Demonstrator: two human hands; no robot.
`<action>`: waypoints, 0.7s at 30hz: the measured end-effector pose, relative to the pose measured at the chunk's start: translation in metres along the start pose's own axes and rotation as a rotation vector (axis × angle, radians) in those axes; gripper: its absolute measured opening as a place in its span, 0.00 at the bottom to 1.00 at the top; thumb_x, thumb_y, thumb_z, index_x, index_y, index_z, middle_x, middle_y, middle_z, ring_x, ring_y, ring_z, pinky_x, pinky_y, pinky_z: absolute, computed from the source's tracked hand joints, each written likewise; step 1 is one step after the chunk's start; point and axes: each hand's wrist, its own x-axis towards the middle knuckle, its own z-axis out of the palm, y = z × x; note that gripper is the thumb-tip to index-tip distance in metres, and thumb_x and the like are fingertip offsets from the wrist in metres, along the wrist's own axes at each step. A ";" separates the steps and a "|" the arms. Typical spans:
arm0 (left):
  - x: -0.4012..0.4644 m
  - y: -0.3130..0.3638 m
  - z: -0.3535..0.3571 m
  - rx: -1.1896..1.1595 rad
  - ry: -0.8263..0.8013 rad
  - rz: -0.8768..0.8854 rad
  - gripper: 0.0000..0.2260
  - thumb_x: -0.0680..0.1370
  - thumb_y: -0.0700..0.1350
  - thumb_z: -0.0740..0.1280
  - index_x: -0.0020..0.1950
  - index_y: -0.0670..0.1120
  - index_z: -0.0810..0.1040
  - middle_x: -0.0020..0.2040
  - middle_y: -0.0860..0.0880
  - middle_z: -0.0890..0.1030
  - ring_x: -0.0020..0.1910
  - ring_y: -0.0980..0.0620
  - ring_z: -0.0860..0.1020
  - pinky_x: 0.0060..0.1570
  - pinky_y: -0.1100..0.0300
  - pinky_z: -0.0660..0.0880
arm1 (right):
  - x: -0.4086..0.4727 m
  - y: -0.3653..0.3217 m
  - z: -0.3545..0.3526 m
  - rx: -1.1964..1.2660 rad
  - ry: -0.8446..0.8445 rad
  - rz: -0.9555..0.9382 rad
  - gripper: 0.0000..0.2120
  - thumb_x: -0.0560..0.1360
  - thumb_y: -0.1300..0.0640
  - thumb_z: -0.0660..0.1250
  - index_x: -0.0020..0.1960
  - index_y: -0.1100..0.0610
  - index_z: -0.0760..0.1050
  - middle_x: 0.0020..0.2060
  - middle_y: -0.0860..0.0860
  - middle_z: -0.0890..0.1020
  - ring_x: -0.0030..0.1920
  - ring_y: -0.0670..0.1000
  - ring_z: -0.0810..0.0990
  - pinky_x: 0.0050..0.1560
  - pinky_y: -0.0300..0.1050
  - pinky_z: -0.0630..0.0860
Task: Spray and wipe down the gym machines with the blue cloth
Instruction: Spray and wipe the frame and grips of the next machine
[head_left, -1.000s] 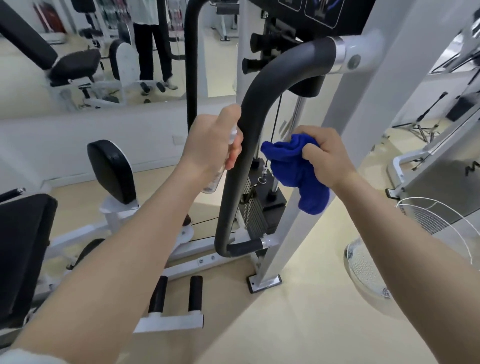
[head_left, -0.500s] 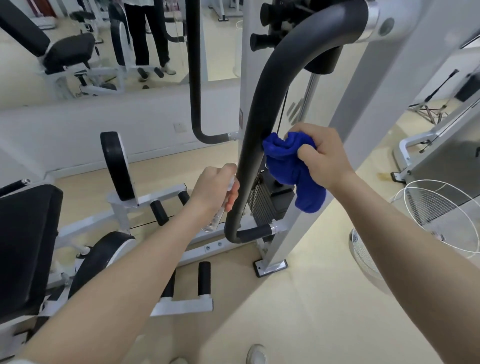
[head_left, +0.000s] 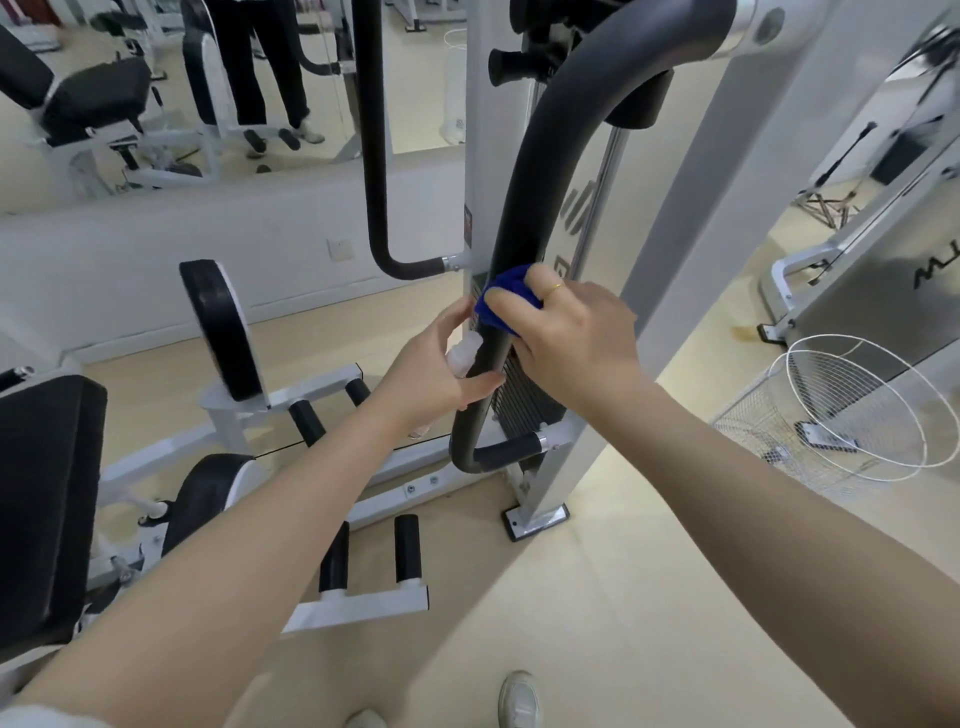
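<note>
**Blue cloth pressed to the padded bar, bottle tucked in beside it**

The blue cloth (head_left: 506, 293) is a bunched wad of deep royal blue, mostly swallowed by the right hand (head_left: 571, 343); only a rounded lump of it shows, pushed against the dark grey padded bar (head_left: 524, 208) of the white-framed gym machine (head_left: 691, 218). The bar curves down from the top of the frame and hooks back into the upright just below the hands.

Containers now: the spray bottle (head_left: 464, 356) is small and clear, with whatever is inside too hard to make out. It sits in the left hand (head_left: 431, 374), right beside the bar and just under the cloth. Off to the right of the right-hand fingers, on the floor, lies a white wire fan guard (head_left: 852, 415) with a dark object resting inside it.

Hands: the right arm reaches in from the lower right, palm turned down over the bar, fingers (head_left: 511, 300) curled around the cloth and clamping it to the padding; a thin gold ring shows on one finger. The left arm comes in from the lower left, fingers (head_left: 480, 387) wrapped around the bottle with the thumb touching the bar's near side. The two hands are nearly touching, left just below and beside right. A white shoe (head_left: 519, 699) peeks in at the bottom edge.
</note>
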 end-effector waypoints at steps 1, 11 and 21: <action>0.000 0.001 0.001 -0.025 -0.020 -0.024 0.37 0.71 0.42 0.74 0.76 0.52 0.60 0.74 0.53 0.66 0.63 0.48 0.74 0.46 0.69 0.75 | 0.007 0.001 -0.009 -0.030 0.051 0.012 0.13 0.64 0.63 0.75 0.49 0.58 0.80 0.35 0.57 0.77 0.24 0.54 0.70 0.27 0.39 0.64; 0.010 0.008 0.010 -0.013 -0.139 -0.127 0.40 0.71 0.45 0.74 0.76 0.55 0.55 0.70 0.51 0.69 0.41 0.48 0.80 0.30 0.62 0.78 | 0.005 -0.002 -0.015 -0.068 0.086 0.113 0.13 0.67 0.58 0.73 0.51 0.57 0.82 0.32 0.56 0.77 0.23 0.54 0.69 0.27 0.37 0.61; 0.011 0.004 0.011 -0.064 -0.170 -0.116 0.29 0.75 0.39 0.69 0.72 0.53 0.62 0.50 0.43 0.78 0.28 0.55 0.75 0.32 0.63 0.75 | 0.038 0.004 -0.024 -0.099 0.418 0.155 0.06 0.71 0.62 0.69 0.47 0.56 0.76 0.34 0.55 0.75 0.26 0.53 0.67 0.30 0.39 0.62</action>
